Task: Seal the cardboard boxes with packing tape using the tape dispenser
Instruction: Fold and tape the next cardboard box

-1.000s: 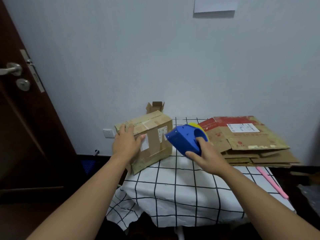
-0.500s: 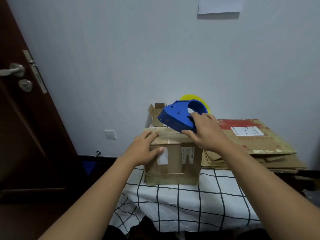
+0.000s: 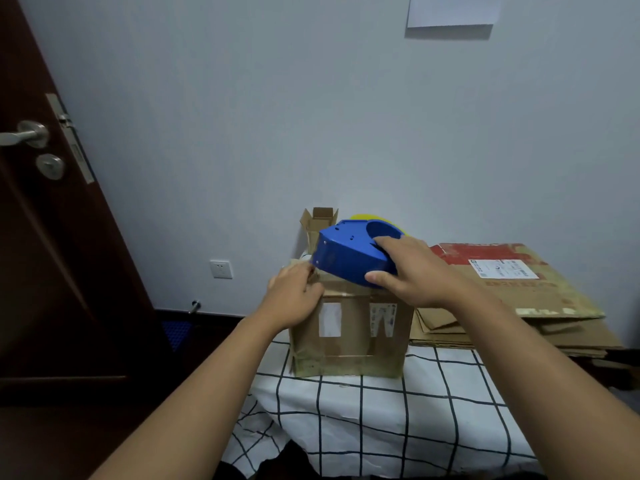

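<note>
A brown cardboard box (image 3: 349,334) with white labels stands upright on the checked tablecloth (image 3: 381,420). My right hand (image 3: 412,275) grips a blue tape dispenser (image 3: 349,256) with a yellow roll, holding it over the box's top left edge. My left hand (image 3: 294,299) rests on the box's upper left corner, with its fingers curled at the top edge just below the dispenser's nose. The box top is mostly hidden behind the dispenser and my hands.
A stack of flattened cardboard (image 3: 512,292) lies on the right. A small open carton (image 3: 320,220) stands behind the box by the wall. A dark wooden door (image 3: 52,237) is at the left, and a wall socket (image 3: 220,269) sits low on the wall.
The box was turned to face me. The dispenser rose from beside the box and came down to its top left edge. My left hand slid up to the top left corner.
</note>
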The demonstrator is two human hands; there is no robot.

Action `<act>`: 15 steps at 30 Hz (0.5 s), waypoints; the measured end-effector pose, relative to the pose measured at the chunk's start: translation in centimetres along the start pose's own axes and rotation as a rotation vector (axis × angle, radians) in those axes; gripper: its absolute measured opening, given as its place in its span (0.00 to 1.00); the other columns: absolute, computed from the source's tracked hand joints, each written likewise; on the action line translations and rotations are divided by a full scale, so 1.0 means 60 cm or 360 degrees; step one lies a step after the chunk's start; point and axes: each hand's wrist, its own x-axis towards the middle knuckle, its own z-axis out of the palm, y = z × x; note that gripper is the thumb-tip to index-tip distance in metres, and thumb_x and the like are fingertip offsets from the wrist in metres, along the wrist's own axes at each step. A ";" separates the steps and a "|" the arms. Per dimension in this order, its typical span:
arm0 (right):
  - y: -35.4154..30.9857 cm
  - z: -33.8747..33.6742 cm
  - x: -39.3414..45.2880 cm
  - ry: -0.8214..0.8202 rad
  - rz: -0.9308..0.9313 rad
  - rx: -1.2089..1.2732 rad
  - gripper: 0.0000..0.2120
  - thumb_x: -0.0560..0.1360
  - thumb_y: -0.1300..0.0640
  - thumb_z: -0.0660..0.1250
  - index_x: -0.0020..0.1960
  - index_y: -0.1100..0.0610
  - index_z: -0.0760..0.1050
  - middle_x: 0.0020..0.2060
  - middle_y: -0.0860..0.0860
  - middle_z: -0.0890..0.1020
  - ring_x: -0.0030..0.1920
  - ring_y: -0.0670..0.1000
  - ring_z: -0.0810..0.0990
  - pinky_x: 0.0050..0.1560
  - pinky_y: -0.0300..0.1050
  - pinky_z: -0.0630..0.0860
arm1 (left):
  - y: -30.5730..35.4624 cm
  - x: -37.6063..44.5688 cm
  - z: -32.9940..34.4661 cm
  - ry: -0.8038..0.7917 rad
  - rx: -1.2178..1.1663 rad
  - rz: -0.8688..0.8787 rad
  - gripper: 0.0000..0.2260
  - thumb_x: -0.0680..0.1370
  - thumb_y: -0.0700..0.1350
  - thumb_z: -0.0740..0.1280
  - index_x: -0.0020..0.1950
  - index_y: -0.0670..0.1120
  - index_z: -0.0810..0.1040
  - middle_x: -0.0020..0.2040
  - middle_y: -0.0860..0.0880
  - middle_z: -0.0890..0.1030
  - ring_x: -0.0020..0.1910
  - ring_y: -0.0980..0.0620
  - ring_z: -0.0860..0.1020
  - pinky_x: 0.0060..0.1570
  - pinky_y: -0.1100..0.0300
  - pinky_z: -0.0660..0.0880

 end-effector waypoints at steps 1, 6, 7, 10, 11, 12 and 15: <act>-0.002 0.002 0.000 -0.0050 -0.0004 -0.0015 0.15 0.78 0.44 0.65 0.56 0.54 0.71 0.42 0.49 0.75 0.43 0.52 0.73 0.44 0.48 0.67 | 0.001 0.001 -0.003 0.0003 -0.0135 -0.0048 0.16 0.79 0.46 0.61 0.67 0.56 0.68 0.53 0.54 0.75 0.57 0.49 0.74 0.59 0.50 0.70; -0.004 0.012 -0.002 -0.0099 0.0065 -0.0021 0.18 0.78 0.42 0.66 0.60 0.53 0.71 0.45 0.49 0.75 0.44 0.50 0.72 0.46 0.49 0.70 | 0.007 0.001 -0.021 0.0100 -0.0763 -0.0165 0.21 0.81 0.37 0.57 0.73 0.53 0.69 0.62 0.57 0.75 0.60 0.58 0.75 0.54 0.64 0.72; -0.004 0.012 -0.001 -0.0097 0.0077 -0.0013 0.18 0.78 0.42 0.66 0.61 0.53 0.71 0.45 0.49 0.75 0.45 0.50 0.72 0.47 0.49 0.71 | 0.008 -0.001 -0.025 0.0155 -0.0858 -0.0152 0.21 0.82 0.36 0.56 0.72 0.51 0.70 0.63 0.57 0.75 0.63 0.58 0.74 0.57 0.64 0.71; -0.004 0.015 0.000 -0.0106 0.0066 -0.0039 0.18 0.77 0.41 0.66 0.59 0.52 0.71 0.44 0.47 0.74 0.44 0.47 0.71 0.45 0.46 0.68 | 0.009 -0.007 -0.036 0.0182 -0.1105 -0.0019 0.19 0.80 0.40 0.58 0.71 0.50 0.72 0.64 0.57 0.77 0.64 0.63 0.73 0.55 0.72 0.71; -0.005 0.017 0.001 -0.0107 0.0059 -0.0051 0.17 0.77 0.41 0.66 0.59 0.52 0.71 0.44 0.47 0.75 0.44 0.47 0.71 0.44 0.46 0.67 | 0.009 -0.009 -0.039 0.0163 -0.1168 0.0015 0.18 0.80 0.44 0.61 0.70 0.52 0.73 0.63 0.59 0.77 0.62 0.65 0.74 0.54 0.72 0.72; -0.005 0.018 0.001 -0.0108 0.0054 -0.0056 0.17 0.77 0.41 0.66 0.58 0.52 0.71 0.43 0.47 0.75 0.43 0.47 0.71 0.44 0.46 0.66 | 0.010 -0.010 -0.040 0.0146 -0.1202 0.0029 0.17 0.80 0.47 0.64 0.70 0.54 0.73 0.61 0.62 0.78 0.60 0.66 0.75 0.54 0.72 0.74; -0.007 0.016 0.004 -0.0111 0.0060 -0.0043 0.17 0.77 0.42 0.67 0.58 0.52 0.72 0.43 0.46 0.75 0.42 0.46 0.72 0.41 0.44 0.65 | 0.011 -0.008 -0.041 0.0142 -0.1182 0.0038 0.15 0.79 0.50 0.69 0.65 0.56 0.77 0.54 0.61 0.82 0.55 0.64 0.79 0.50 0.68 0.77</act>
